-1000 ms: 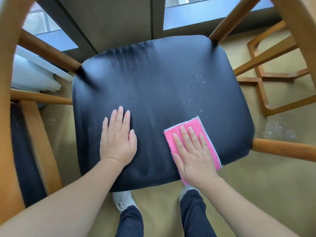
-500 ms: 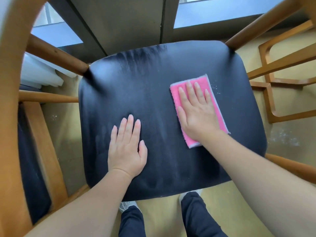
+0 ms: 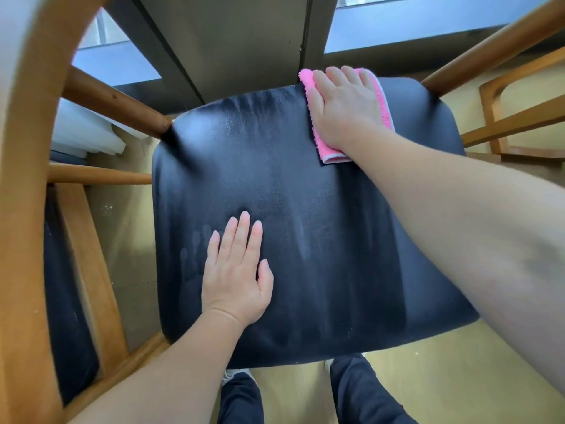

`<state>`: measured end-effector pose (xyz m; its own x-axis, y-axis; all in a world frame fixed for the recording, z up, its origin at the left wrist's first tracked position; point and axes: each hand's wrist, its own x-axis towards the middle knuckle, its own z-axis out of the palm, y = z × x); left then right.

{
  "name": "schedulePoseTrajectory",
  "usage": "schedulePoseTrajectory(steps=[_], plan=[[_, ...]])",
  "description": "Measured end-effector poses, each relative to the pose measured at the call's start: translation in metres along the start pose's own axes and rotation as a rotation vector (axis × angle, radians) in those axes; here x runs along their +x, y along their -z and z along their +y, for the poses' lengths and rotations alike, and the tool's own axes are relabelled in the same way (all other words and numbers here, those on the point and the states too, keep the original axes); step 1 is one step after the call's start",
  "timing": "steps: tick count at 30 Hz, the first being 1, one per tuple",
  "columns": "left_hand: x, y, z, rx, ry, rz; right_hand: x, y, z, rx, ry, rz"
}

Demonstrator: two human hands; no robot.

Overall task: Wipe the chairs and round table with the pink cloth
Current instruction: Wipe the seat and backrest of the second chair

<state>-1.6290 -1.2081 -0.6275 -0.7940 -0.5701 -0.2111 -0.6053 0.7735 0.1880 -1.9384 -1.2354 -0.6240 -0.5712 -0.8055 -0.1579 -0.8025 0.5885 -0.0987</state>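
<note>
We look down past a grey-framed window [image 3: 412, 22] to a pale yellow floor [image 3: 443, 362], and most of our view is filled by a black padded chair seat [image 3: 305, 224] set in a brown wooden chair frame [image 3: 116, 102].

Our right arm reaches across the seat to its far right corner. There the right hand [image 3: 345, 108] lies palm down on a folded pink terry cloth [image 3: 330, 153]. Its grip is flat, with the fingers straight and close together, pressing the cloth onto the seat. The fingertips and the cloth's far end reach just over the back edge of the seat.

Our left hand [image 3: 235, 273] rests palm down on the near left part of the seat. Its fingers are straight and its thumb is slightly out, and it holds nothing. Just beside it, on the left, is a faint misty handprint [image 3: 195, 255].

A second wooden chair with a dark seat [image 3: 67, 301] stands close on the left. Another wooden frame [image 3: 519, 117] stands on the floor to the right. Below the seat's near edge we see dark trouser legs [image 3: 360, 393].
</note>
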Motion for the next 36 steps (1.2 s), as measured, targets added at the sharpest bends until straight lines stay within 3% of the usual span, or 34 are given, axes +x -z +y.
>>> schedulePoseTrajectory(steps=[5,24,31,36], plan=[[0.001,0.002,0.001,0.01,0.008,-0.003,-0.033,-0.001,0.005,0.018,-0.031,-0.099],[0.004,0.023,0.02,0.025,0.109,-0.06,-0.308,-0.041,0.043,0.06,-0.161,-0.145],[0.027,0.019,0.046,0.02,-0.06,-0.068,-0.308,-0.039,0.046,0.05,-0.194,-0.121],[0.03,0.006,0.044,0.064,-0.078,-0.056,-0.279,-0.034,0.056,0.026,-0.223,-0.138]])
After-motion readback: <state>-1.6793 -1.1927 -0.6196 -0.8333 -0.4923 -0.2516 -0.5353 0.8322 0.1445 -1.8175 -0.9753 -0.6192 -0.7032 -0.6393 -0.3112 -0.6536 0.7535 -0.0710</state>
